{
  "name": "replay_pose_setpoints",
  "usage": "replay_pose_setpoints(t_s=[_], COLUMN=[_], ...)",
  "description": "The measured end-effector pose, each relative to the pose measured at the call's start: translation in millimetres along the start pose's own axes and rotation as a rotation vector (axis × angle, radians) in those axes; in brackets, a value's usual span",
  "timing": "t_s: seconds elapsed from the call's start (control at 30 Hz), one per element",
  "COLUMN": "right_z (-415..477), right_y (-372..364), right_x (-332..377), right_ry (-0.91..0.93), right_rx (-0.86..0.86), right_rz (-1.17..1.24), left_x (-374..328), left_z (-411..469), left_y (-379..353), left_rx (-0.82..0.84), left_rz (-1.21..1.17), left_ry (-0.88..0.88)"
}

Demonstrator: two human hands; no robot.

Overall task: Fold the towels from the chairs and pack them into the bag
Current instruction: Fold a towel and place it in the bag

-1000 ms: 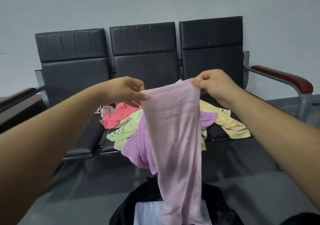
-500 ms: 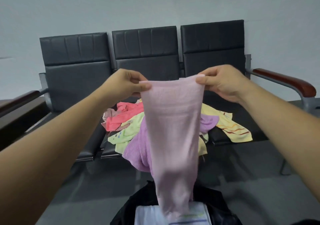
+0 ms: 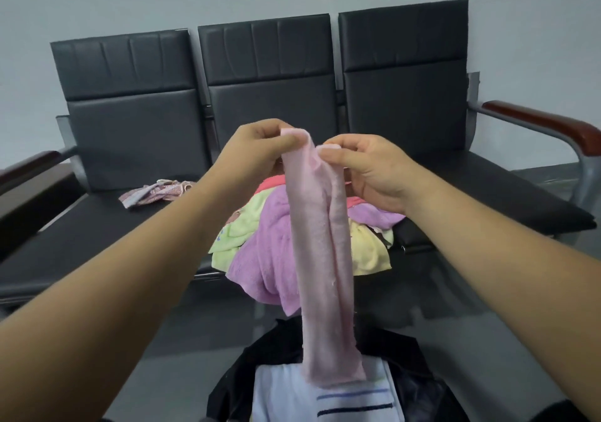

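Both top corners of the pink towel (image 3: 322, 259) are pinched, one by the left hand (image 3: 260, 148) and one by the right hand (image 3: 367, 171), held close together. The towel hangs as a narrow lengthwise fold, its lower end over a white towel (image 3: 286, 392) in the black bag (image 3: 260, 353). Loose towels (image 3: 260, 252) lie heaped on the bench (image 3: 97, 226) behind.

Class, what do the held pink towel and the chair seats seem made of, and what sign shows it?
Pink towel: likely terry cloth, matte; fuzzy surface, hangs limp. Chair seats: probably leather or vinyl, faint sheen; smooth, creased panels.
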State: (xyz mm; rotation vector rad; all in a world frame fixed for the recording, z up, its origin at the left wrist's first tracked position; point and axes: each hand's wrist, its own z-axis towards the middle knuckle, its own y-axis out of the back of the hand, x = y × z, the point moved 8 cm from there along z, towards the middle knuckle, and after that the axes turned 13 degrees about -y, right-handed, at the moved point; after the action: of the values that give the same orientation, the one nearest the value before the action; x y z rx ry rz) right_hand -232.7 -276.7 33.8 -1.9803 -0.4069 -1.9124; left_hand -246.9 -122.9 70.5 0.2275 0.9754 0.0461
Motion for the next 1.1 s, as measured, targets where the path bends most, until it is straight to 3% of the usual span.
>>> replay_pose_setpoints(t_s=[0.1,0.23,0.3,0.43,0.53,0.6,0.7,0.97,1.1], right_z=[6.3,11.2,16.5,30.8,47.9,57.6,57.8,47.2,40.2], right_y=[9.2,13.5,17.8,38.1,51.9,55.6,40.0,14.2,7.4], right_x=[1.2,-1.1,-10.5,-41.1,-78.1,-98.7,-118.9,-152.2,-158.4], right_ry=[0.022,0.006,-0.017,-0.094,-0.232,-0.297,-0.403,-0.582,-0.638], right_rx=[-0.083,-0.109,-0.134,-0.306,-0.354,-0.316,-0.107,0.216,0.325], right_rz=[0.287,0.345,0.331,0.408,0.444,0.429,0.442,0.297,0.292], left_x=[32.6,79.0,101.6,132.5,146.3,152.0,148.2,132.0,126.7], left_z=[-12.0,-53.6,-70.4,-81.3,-82.9,-78.4,-68.1,-47.4,-42.9], left_y=[-8.0,-35.3,-39.1,-30.9,-27.0,-26.2,-30.4,-26.2,-16.1], left_rx=[-0.007,0.369,0.431,0.323,0.167,0.013,-0.126,-0.122,-0.123], left_rz=[-0.282,0.027,0.059,0.045,-0.116,-0.276,-0.506,-0.871,-0.889], left_ry=[0.101,0.19,0.285,0.398,0.492,0.528,0.552,0.473,0.437])
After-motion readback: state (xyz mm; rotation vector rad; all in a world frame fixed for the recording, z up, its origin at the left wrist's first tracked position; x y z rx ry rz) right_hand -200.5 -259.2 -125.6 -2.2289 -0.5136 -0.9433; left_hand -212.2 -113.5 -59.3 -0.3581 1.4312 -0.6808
